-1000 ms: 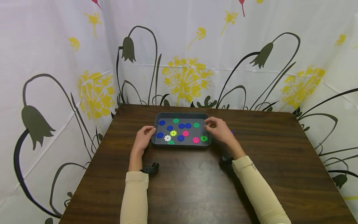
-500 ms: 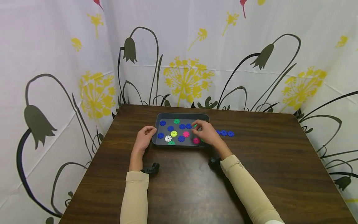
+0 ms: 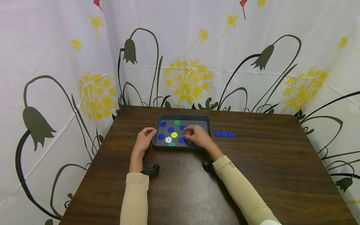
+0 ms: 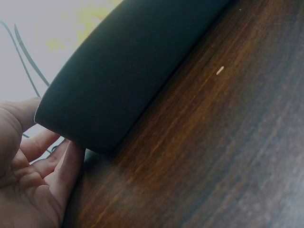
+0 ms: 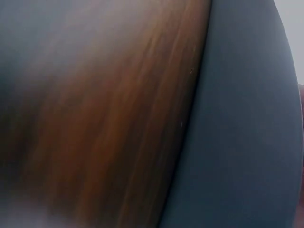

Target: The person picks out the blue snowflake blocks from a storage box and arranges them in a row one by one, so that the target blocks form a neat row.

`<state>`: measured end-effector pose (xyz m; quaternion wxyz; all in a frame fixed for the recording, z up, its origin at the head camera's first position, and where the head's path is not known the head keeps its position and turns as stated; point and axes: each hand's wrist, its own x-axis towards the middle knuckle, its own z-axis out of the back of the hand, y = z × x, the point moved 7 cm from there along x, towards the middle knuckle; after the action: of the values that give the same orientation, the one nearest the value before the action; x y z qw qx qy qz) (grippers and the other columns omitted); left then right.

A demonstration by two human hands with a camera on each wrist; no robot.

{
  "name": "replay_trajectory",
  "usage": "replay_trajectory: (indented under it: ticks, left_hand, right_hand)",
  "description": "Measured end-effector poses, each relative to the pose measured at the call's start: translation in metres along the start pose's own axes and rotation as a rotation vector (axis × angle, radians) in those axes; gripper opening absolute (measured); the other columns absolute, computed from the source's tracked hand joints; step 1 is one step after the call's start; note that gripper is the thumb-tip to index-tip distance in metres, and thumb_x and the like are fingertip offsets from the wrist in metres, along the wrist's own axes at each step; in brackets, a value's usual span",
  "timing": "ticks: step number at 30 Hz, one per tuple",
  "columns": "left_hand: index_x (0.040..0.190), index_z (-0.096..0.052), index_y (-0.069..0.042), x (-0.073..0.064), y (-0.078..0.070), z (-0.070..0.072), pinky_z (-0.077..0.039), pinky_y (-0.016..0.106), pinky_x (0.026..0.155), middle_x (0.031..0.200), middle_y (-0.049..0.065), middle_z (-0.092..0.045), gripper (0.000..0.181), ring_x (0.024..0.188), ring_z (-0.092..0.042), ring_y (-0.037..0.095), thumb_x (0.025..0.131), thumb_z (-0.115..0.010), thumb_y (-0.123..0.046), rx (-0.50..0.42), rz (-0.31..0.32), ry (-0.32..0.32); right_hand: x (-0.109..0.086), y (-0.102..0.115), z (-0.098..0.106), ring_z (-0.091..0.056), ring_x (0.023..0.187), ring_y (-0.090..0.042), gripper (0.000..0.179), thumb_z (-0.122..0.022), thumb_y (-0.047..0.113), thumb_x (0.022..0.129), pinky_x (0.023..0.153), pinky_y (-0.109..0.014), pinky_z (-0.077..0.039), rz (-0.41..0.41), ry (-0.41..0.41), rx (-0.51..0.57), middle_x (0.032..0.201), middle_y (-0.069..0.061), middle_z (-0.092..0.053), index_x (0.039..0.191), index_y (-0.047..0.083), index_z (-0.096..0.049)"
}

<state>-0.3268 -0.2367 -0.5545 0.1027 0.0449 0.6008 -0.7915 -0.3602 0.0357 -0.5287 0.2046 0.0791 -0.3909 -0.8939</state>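
A dark grey tray (image 3: 184, 117) stands on the table with several notched plastic discs scattered in it: blue (image 3: 163, 124), yellow (image 3: 174, 135), white (image 3: 168, 139) and green (image 3: 177, 122). My left hand (image 3: 144, 139) grips the tray's left end; in the left wrist view its thumb is at the rim and its fingers lie against the outer wall (image 4: 118, 71). My right hand (image 3: 199, 136) is over the right half of the tray, thumb and forefinger apart. A pink disc (image 3: 186, 135) shows at its fingertips, and the hand hides other discs behind it.
To the right of the tray, three blue discs (image 3: 224, 134) lie in a row on the brown wooden table (image 3: 267, 150). A flower-printed curtain (image 3: 185, 40) hangs behind the table. Seen from the right wrist, the tray's wall (image 5: 237, 118) rises close by.
My right hand has moved left from the tray's right rim to over the discs, uncovering the row of blue discs on the table. The left hand stays at the tray's left end.
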Motion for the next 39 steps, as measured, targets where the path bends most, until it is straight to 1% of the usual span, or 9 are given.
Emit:
replay_trajectory:
  ticks: [3, 6, 11, 15, 20, 25, 30, 35, 39]
  left_hand:
    - [0.148, -0.057, -0.005, 0.0, 0.001, 0.0, -0.039, 0.055, 0.122, 0.152, 0.02, -0.057, 0.047, 0.141, -0.052, 0.036, 0.112, -0.06, -0.036, -0.003, 0.0, 0.002]
    - [0.148, -0.057, -0.006, 0.0, 0.001, 0.001, -0.039, 0.054, 0.122, 0.152, 0.019, -0.057, 0.047, 0.141, -0.052, 0.036, 0.112, -0.06, -0.036, -0.006, 0.001, 0.004]
    - [0.147, -0.058, -0.006, 0.001, 0.001, 0.001, -0.039, 0.055, 0.122, 0.151, 0.019, -0.058, 0.047, 0.14, -0.052, 0.036, 0.111, -0.061, -0.037, -0.011, 0.003, 0.004]
    - [0.146, -0.058, -0.006, 0.001, 0.0, 0.001, -0.04, 0.054, 0.121, 0.15, 0.019, -0.058, 0.047, 0.139, -0.053, 0.035, 0.111, -0.061, -0.038, -0.01, 0.001, 0.004]
    - [0.146, -0.058, -0.006, 0.001, 0.002, 0.001, -0.04, 0.054, 0.12, 0.15, 0.019, -0.058, 0.048, 0.138, -0.053, 0.035, 0.111, -0.061, -0.039, -0.006, -0.003, 0.005]
    - [0.147, -0.058, -0.006, 0.001, 0.002, 0.0, -0.041, 0.053, 0.12, 0.15, 0.02, -0.058, 0.049, 0.138, -0.053, 0.035, 0.111, -0.061, -0.039, -0.002, -0.009, 0.006]
    - [0.146, -0.059, -0.006, 0.001, 0.001, 0.0, -0.041, 0.053, 0.12, 0.148, 0.019, -0.059, 0.046, 0.137, -0.054, 0.034, 0.111, -0.061, -0.037, -0.001, -0.008, -0.003]
    - [0.147, -0.058, -0.006, 0.001, 0.001, 0.0, -0.04, 0.053, 0.121, 0.149, 0.019, -0.059, 0.047, 0.138, -0.054, 0.034, 0.112, -0.06, -0.037, 0.003, -0.004, -0.002]
    - [0.147, -0.058, -0.006, 0.001, 0.001, 0.001, -0.04, 0.054, 0.122, 0.149, 0.02, -0.059, 0.048, 0.138, -0.054, 0.035, 0.111, -0.06, -0.038, 0.004, 0.004, -0.003]
  right_hand:
    - [0.003, 0.001, -0.006, -0.067, 0.08, -0.013, 0.026, -0.077, 0.021, 0.1, 0.075, -0.031, -0.051, -0.003, 0.03, -0.022, 0.091, -0.003, -0.078, 0.124, 0.012, -0.078]
    - [0.004, 0.001, -0.009, -0.066, 0.079, -0.013, 0.026, -0.078, 0.021, 0.1, 0.07, -0.03, -0.05, -0.021, 0.05, -0.022, 0.091, -0.002, -0.076, 0.125, 0.013, -0.078]
    - [0.004, 0.002, -0.011, -0.063, 0.076, -0.015, 0.027, -0.08, 0.02, 0.099, 0.065, -0.028, -0.046, -0.042, 0.062, -0.015, 0.089, -0.002, -0.073, 0.125, 0.014, -0.078]
    - [0.005, 0.002, -0.013, -0.059, 0.074, -0.015, 0.029, -0.082, 0.024, 0.097, 0.063, -0.029, -0.044, -0.062, 0.062, -0.05, 0.087, -0.001, -0.069, 0.124, 0.016, -0.077]
    - [0.007, -0.002, -0.017, -0.058, 0.075, -0.015, 0.03, -0.084, 0.03, 0.096, 0.064, -0.03, -0.043, -0.09, 0.068, -0.101, 0.088, 0.002, -0.067, 0.124, 0.021, -0.077]
    - [0.006, -0.001, -0.017, -0.06, 0.077, -0.015, 0.026, -0.083, 0.03, 0.097, 0.066, -0.031, -0.045, -0.09, 0.079, -0.107, 0.089, 0.002, -0.068, 0.12, 0.02, -0.077]
    - [0.005, 0.001, -0.016, -0.061, 0.079, -0.015, 0.021, -0.082, 0.031, 0.097, 0.068, -0.032, -0.046, -0.087, 0.079, -0.114, 0.09, 0.002, -0.069, 0.114, 0.02, -0.077]
    - [0.005, 0.001, -0.017, -0.062, 0.08, -0.015, 0.026, -0.084, 0.038, 0.095, 0.069, -0.032, -0.046, -0.094, 0.081, -0.126, 0.091, 0.003, -0.07, 0.114, 0.021, -0.077]
    - [0.004, 0.002, -0.018, -0.062, 0.08, -0.015, 0.027, -0.085, 0.038, 0.094, 0.069, -0.033, -0.047, -0.107, 0.091, -0.137, 0.092, 0.002, -0.07, 0.113, 0.021, -0.075]
